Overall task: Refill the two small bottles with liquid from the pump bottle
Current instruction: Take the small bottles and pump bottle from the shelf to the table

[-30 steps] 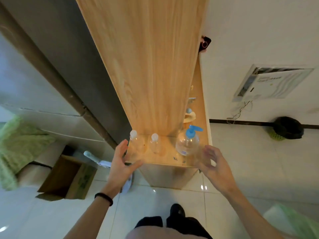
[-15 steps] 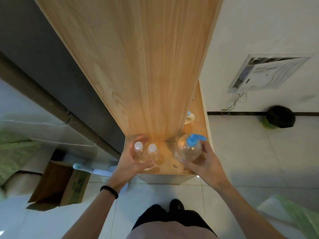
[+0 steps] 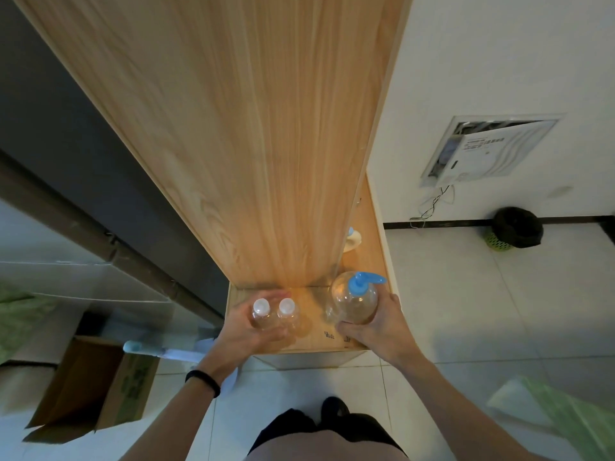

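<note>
Both my hands have come in from the front edge of the shelf (image 3: 316, 342) and closed on the bottles. My left hand (image 3: 244, 332) now wraps the 2 small bottles (image 3: 263, 319) together near the shelf's front left corner. Its fingers curl behind them and the thumb lies across their near side. They are upright, side by side and touching, with their white caps (image 3: 260, 307) up.

My right hand (image 3: 377, 326) grips the clear pump bottle (image 3: 354, 302) near the front right corner, thumb under its near face and fingers curled round its right side. Its blue pump head (image 3: 361, 283) has the spout pointing right. Bare wood shows between the small bottles and the pump bottle. Whether any bottle is lifted off the shelf, I cannot tell.

1 black band (image 3: 203, 382) circles my left wrist, and a cardboard box (image 3: 90, 387) sits open on the floor to the left.
</note>
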{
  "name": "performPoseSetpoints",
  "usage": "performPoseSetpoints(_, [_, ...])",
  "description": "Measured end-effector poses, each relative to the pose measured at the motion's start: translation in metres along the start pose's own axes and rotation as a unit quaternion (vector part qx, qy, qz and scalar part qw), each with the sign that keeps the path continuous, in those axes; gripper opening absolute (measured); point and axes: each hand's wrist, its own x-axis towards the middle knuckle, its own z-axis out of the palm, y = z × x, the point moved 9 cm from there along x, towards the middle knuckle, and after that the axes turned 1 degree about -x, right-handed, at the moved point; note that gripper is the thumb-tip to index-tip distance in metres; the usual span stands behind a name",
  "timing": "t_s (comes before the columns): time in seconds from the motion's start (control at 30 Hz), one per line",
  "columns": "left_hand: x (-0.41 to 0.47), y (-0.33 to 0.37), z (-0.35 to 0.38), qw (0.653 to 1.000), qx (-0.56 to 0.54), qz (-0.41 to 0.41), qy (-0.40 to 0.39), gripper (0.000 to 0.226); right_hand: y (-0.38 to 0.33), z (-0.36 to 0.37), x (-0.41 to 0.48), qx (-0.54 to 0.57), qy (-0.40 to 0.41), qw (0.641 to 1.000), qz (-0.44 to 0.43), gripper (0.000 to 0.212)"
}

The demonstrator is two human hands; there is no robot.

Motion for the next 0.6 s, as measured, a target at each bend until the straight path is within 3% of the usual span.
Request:
performPoseSetpoints(0.2, [0.001,0.001,0.007,1.0,0.018,0.016,-0.015,0.063,0.002,-0.001,0.002,-0.017,0.01,1.0,0.008,0.093])
performPoseSetpoints(0.6, [-0.005,-0.001,0.014,0.999,0.032,-0.009,0.033,0.037,-0.008,-0.003,-0.001,-0.016,0.033,0.999,-0.009,0.092])
